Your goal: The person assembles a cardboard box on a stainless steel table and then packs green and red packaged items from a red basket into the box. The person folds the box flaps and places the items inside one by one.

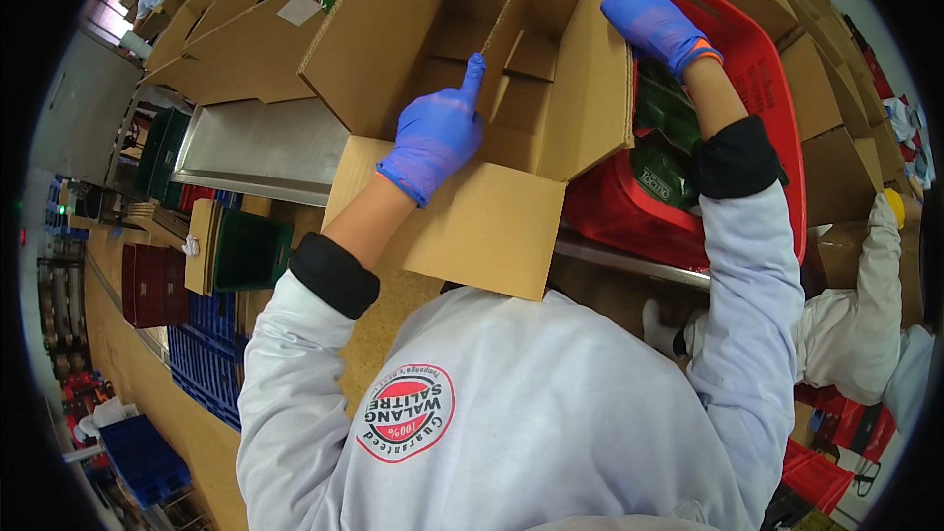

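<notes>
Before me stands an open cardboard carton (383,44) with its flaps spread and its near flap (479,228) hanging toward my body. A cardboard divider (507,11) runs lengthwise inside it. My left hand (439,129), in a blue glove, is over the carton's near side. One finger reaches out to the near end of the divider; whether the other fingers grip anything is hidden. My right hand (658,23), also blue-gloved, straddles the edge of the right flap (594,66) near its far end and grips it.
To the right, a red plastic basket (767,99) holds green printed packs (664,169). More open cartons (818,88) line the right; another carton (236,51) at left contains green packs. A metal table (262,144) lies beneath. A co-worker in white (848,332) bends at the right.
</notes>
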Demonstrator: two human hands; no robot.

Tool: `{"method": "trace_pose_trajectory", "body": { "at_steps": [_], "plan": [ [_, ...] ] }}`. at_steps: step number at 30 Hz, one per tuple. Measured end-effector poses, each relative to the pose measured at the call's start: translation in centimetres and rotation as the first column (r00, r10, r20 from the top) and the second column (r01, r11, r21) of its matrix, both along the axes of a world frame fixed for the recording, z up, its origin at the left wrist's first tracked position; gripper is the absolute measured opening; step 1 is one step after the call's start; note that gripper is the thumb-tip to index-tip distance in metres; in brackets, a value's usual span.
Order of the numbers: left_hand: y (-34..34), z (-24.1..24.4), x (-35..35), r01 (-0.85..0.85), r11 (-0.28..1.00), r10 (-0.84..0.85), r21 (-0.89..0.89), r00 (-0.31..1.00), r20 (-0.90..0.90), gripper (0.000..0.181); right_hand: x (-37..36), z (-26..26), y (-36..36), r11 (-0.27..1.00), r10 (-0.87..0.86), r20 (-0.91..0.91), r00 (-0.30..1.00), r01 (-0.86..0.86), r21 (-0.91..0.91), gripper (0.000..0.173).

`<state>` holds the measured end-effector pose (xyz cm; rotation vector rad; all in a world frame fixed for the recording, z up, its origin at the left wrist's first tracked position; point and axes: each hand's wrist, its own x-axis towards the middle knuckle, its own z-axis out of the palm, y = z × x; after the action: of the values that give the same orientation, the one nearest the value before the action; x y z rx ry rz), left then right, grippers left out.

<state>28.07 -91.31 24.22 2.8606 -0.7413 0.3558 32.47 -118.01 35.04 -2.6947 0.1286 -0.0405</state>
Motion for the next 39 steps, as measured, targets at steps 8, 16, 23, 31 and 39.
{"method": "trace_pose_trajectory", "body": {
  "at_steps": [8, 16, 23, 31, 39],
  "plan": [
    [-1.9, 1.1, -0.1, -0.074, 0.992, 0.091, 0.099, 0.978, -0.186, 0.07, 1.9, -2.3, -2.7, 0.997, 0.024, 0.063, 0.998, -0.02, -0.072, 0.068],
    [-1.0, 0.3, -0.6, -0.039, 0.999, 0.041, 0.021, 0.995, -0.094, 0.07, -0.6, -1.2, -10.0, 0.769, 0.317, 0.1, 0.943, -0.317, 0.555, 0.056],
    [-1.0, -0.6, -0.3, -0.016, 1.0, 0.014, -0.026, 0.999, -0.048, 0.071, -9.5, -7.3, -10.3, 0.98, 0.099, -0.188, 0.977, -0.129, -0.153, 0.059],
    [-0.4, -0.5, -0.5, -0.085, 0.996, 0.085, -0.01, 0.994, -0.07, 0.069, -9.7, -8.1, -9.3, 0.935, 0.183, -0.076, 0.98, -0.197, -0.296, 0.05],
    [1.6, -2.4, -0.2, -0.051, 0.996, 0.046, -0.069, 0.997, -0.063, 0.069, -7.8, -9.0, -10.2, 0.915, 0.142, -0.028, 0.989, -0.142, -0.377, 0.049]
  ]
}}
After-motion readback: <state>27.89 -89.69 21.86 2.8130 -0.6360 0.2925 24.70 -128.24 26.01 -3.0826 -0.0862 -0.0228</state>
